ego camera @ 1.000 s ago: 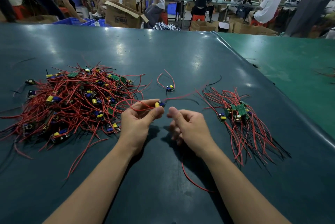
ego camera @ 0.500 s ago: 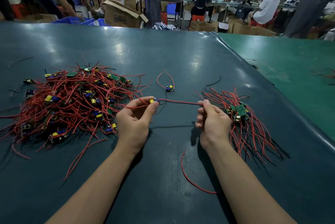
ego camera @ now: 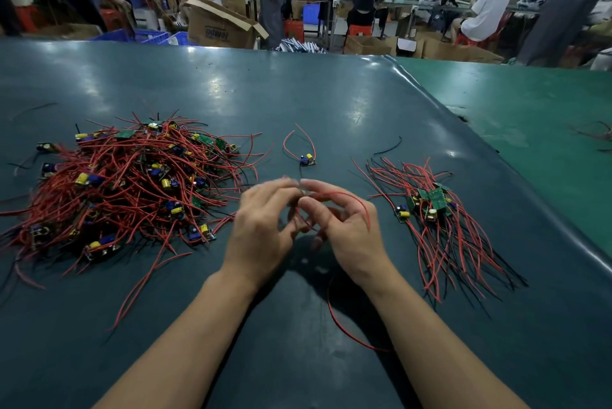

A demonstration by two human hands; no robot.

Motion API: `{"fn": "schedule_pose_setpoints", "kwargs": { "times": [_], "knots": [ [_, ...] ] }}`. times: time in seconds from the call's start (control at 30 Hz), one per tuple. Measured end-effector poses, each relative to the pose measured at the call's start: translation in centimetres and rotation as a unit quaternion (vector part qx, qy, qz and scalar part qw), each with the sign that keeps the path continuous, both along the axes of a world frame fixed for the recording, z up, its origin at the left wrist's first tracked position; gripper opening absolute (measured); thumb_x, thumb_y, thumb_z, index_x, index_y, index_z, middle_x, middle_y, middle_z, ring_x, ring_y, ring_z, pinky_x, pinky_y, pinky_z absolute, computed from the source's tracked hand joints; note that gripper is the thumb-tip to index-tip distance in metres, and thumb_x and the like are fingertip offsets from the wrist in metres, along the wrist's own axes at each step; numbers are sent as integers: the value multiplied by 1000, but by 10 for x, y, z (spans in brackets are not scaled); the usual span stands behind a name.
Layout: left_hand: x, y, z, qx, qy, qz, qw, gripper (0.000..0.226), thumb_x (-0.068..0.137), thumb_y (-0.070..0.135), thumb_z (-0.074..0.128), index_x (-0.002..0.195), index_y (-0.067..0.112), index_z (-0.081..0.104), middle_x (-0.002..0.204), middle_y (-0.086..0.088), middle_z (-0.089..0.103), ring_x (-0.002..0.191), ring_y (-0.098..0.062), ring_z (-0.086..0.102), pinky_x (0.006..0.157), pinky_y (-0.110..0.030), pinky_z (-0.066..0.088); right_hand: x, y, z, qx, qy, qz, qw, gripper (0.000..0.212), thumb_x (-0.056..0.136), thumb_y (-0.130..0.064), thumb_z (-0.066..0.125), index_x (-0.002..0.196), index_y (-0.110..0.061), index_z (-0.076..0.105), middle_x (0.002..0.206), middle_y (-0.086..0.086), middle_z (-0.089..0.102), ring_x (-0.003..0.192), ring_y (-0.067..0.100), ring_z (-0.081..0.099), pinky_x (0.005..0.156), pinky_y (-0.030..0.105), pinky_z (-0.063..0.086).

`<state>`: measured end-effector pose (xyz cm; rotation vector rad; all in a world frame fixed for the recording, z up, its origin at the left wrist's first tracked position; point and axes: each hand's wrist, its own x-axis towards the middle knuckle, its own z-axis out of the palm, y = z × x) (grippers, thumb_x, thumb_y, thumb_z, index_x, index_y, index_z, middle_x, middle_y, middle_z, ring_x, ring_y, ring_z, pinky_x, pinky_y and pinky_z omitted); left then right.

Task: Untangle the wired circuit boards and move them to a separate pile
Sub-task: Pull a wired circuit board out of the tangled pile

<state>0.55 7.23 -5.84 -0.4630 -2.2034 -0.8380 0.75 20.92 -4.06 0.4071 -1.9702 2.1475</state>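
A big tangled heap of small circuit boards with red and black wires (ego camera: 132, 190) lies on the left of the dark table. A smaller sorted pile of wired boards (ego camera: 437, 220) lies on the right. My left hand (ego camera: 265, 226) and my right hand (ego camera: 344, 226) meet above the table's middle, blurred by motion. Between their fingertips they hold one board's red wire (ego camera: 347, 195), which loops over my right hand. The board itself is hidden behind the fingers.
One single wired board (ego camera: 307, 159) lies just beyond my hands. A loose red wire (ego camera: 344, 326) curves on the table beside my right forearm. A loose black wire (ego camera: 389, 146) lies further back. The green table (ego camera: 530, 117) adjoins on the right. People work at benches behind.
My right hand, which had drawn the wire out toward the right pile, has come back to the left hand. The two now meet over the table's middle.
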Motion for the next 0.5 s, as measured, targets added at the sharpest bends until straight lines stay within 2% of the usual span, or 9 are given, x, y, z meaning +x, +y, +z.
{"fn": "schedule_pose_setpoints", "kwargs": {
  "times": [0.07,0.13,0.2,0.27,0.3,0.37,0.43,0.5],
  "knots": [
    [0,1,0,-35,12,-2,999,22,76,10,75,97,3,73,102,-12,67,92,-33,62,81,-43,49,1,3,2,-4,-13,9,1000,22,83,3,71,99,-12,72,83,-3,73,70,8,66,64,21,55],
    [-2,-1,0,-46,26,20,998,26,77,12,71,101,5,74,99,-12,64,90,-32,60,78,-42,44,2,4,4,-40,-71,47,996,24,86,4,67,100,-15,72,82,-1,73,64,12,67,50,22,53],
    [-2,-3,0,-50,38,41,997,38,80,14,67,117,7,70,99,-11,61,92,-29,56,77,-40,38,1,4,4,-73,-114,63,989,26,89,4,63,106,-15,71,83,3,71,61,14,66,41,22,49],
    [-1,-3,2,-25,48,44,998,50,81,15,68,130,7,61,98,-8,61,93,-25,53,77,-39,35,0,8,5,-120,-133,91,980,31,87,7,61,110,-13,69,88,7,72,64,14,66,42,21,48],
    [-1,-3,3,1,56,37,998,50,82,17,69,129,7,59,97,-4,62,91,-22,53,77,-39,36,0,11,7,-153,-146,116,971,34,84,7,61,111,-12,68,91,7,73,66,13,67,43,20,48],
    [1,-4,6,52,97,25,994,36,84,25,74,114,8,63,94,2,62,86,-18,54,75,-42,42,-1,20,11,-199,-165,155,954,39,76,2,62,113,-12,66,96,5,74,69,10,69,45,15,47],
    [2,-8,6,71,134,23,988,29,83,29,77,96,6,67,90,2,63,82,-15,53,73,-42,45,-2,26,13,-188,-163,165,954,40,75,-1,64,113,-12,67,98,4,74,73,10,70,47,15,49],
    [3,-9,4,60,135,13,989,28,83,30,76,90,3,69,88,-3,66,80,-18,55,72,-43,47,-1,22,11,-152,-154,176,960,35,74,-5,68,108,-12,70,96,6,73,73,13,69,50,18,50]
  ]
}}
